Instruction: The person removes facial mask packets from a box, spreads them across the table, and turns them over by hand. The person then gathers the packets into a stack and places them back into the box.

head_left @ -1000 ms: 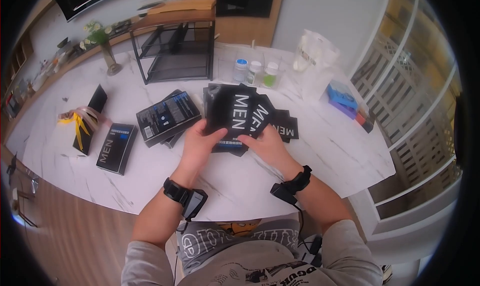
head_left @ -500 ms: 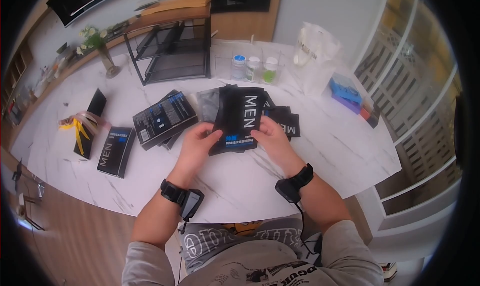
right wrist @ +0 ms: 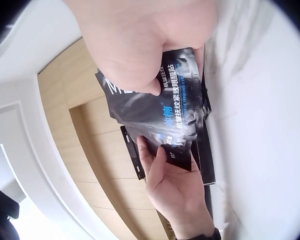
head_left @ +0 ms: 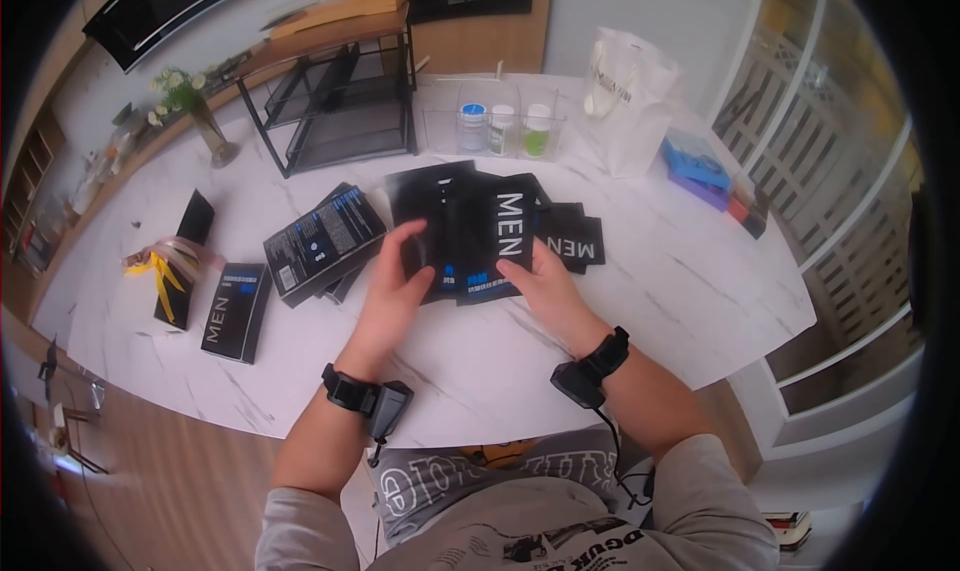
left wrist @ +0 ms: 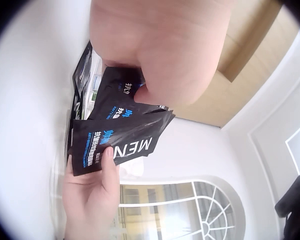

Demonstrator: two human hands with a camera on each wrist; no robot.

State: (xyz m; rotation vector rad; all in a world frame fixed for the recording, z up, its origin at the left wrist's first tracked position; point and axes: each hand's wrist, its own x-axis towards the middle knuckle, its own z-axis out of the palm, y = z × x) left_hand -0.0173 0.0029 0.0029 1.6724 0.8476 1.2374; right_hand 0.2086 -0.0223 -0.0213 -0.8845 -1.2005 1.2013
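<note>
Several flat black sachets marked MEN are fanned out between both hands in the head view. The left hand pinches the fan's left side between thumb and fingers. At the right side, the right hand grips the sachets, thumb on top, as the left wrist view also shows with the front sachet. More black sachets lie on the table just beyond the right hand. In the right wrist view the sachets overlap, with the left hand at their far end.
Black boxes are stacked left of the hands, with another box nearer the edge and a ribboned black item beside it. Behind stand a mesh rack, a clear organizer with bottles, a white bag and colored boxes.
The held sachets have spread from a closer stack into a wider fan. The left hand's fingers have shifted up and left along them.
</note>
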